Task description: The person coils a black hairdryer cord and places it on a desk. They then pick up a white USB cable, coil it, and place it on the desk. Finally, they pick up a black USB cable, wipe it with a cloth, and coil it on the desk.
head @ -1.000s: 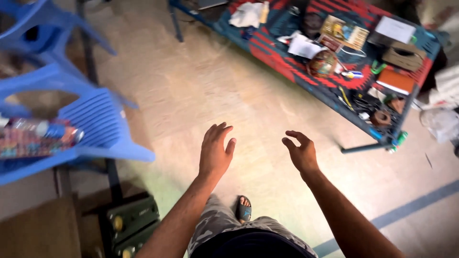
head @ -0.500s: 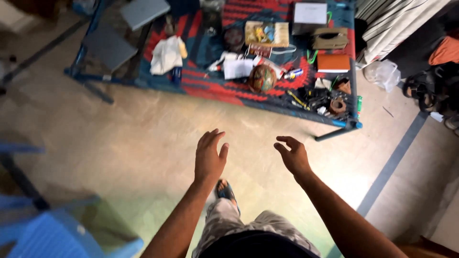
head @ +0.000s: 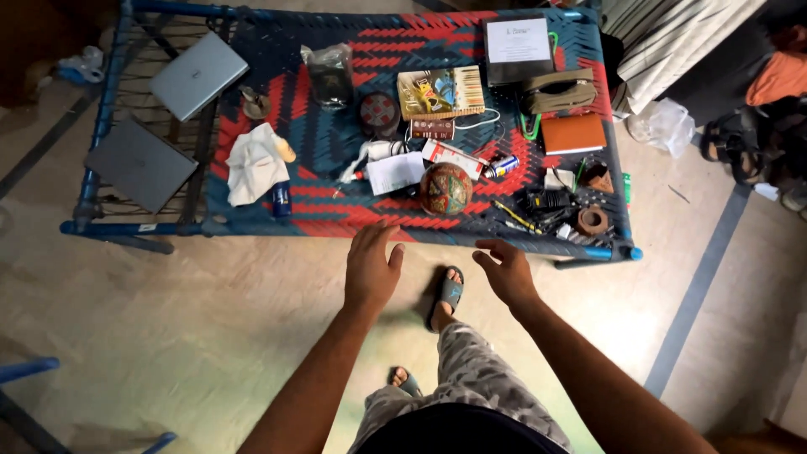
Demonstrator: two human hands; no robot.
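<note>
— What has changed since a moment ago?

— The woven cot has come much closer and now fills the top of the view; both hands have reached its near rail, and one sandalled foot has stepped forward between them.

— Start at the left of the cot.

— Two grey laptops lie on its left end, one above the other. Right of them is a white cloth with a small blue can beside it.

— And the hands?

— The left hand is flat, palm down, fingers spread and empty, its fingertips just over the cot's near edge. Up and to its right, on the cot, sits a round patterned ball, the nearest thing to both hands. The right hand is loosely curled and open, empty, just short of the rail.

— Further right?

— An orange notebook and a roll of tape lie near the cot's right end.
</note>
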